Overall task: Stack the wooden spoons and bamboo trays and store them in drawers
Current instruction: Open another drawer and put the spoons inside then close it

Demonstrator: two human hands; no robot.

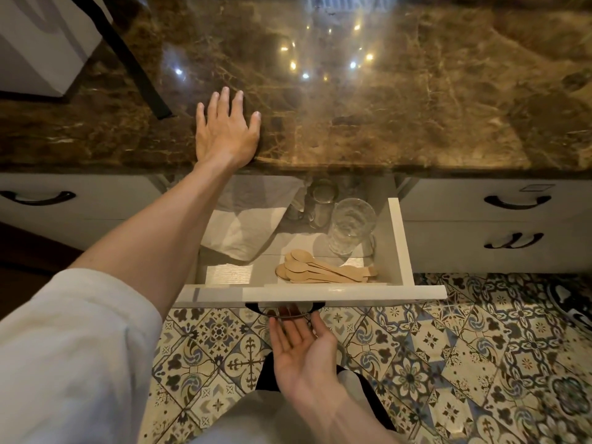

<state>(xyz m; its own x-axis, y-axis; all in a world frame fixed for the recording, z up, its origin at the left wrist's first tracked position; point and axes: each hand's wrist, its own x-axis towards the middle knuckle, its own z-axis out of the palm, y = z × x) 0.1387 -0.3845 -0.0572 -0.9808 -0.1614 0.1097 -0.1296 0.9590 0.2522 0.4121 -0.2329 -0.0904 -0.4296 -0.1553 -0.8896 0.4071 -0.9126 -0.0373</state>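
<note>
Already the marble tabletop [384,100] carries only the left hand [226,131], laid flat with fingers spread, holding nothing. Below its front edge the drawer [320,293] stands pulled out. Toward the drawer's back a tall glass [350,224] stands beside folded cloth [243,232]; nearer its front lies the pile of wooden spoons [323,270]. No bamboo trays are in view. Under the drawer front, the right hand [302,350] is palm-up, fingers loosely hooked at the handle [285,307]. A hard shove shut could topple the glass or scatter the spoons.
</note>
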